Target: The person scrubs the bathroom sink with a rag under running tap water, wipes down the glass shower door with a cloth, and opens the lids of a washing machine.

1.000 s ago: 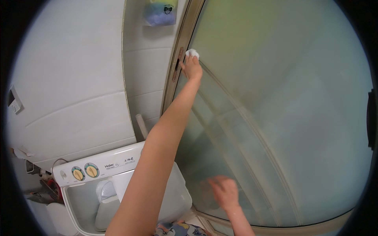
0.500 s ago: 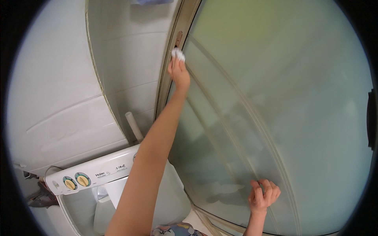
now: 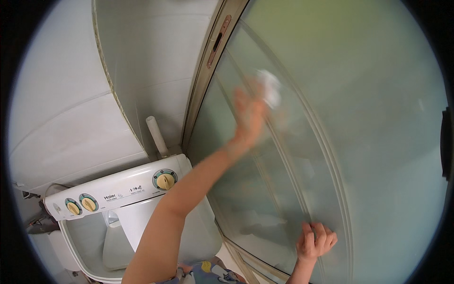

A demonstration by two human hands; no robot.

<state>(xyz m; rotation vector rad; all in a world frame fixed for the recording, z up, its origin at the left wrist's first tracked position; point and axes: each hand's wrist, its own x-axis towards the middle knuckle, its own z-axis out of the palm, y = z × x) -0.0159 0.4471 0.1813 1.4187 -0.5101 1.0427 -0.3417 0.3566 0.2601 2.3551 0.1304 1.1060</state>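
My left hand [image 3: 250,111] is raised in front of the frosted glass door [image 3: 378,142], blurred by motion. It holds a crumpled white cloth [image 3: 270,89] that reaches past the fingers onto the glass; whether it is fabric or paper cannot be told. Lower on the same door, my right hand [image 3: 317,241] rests beside a raised curved strip [image 3: 331,161], its fingers curled in and nothing visible in them. Up and to the left of my left hand, a brownish latch plate [image 3: 219,41] with a dark slot sits in the metal door frame [image 3: 201,80].
A white twin-tub washing machine [image 3: 137,189] with yellow-and-green dials stands at the lower left, below my left forearm. Behind it a white pipe [image 3: 156,135] leans upward beside the tiled wall [image 3: 156,57]. A pale panel [image 3: 56,94] with a rough edge is further left.
My left hand has moved with the white cloth from the latch plate rightward and down across the glass, uncovering the plate. My right hand stays nearly in place.
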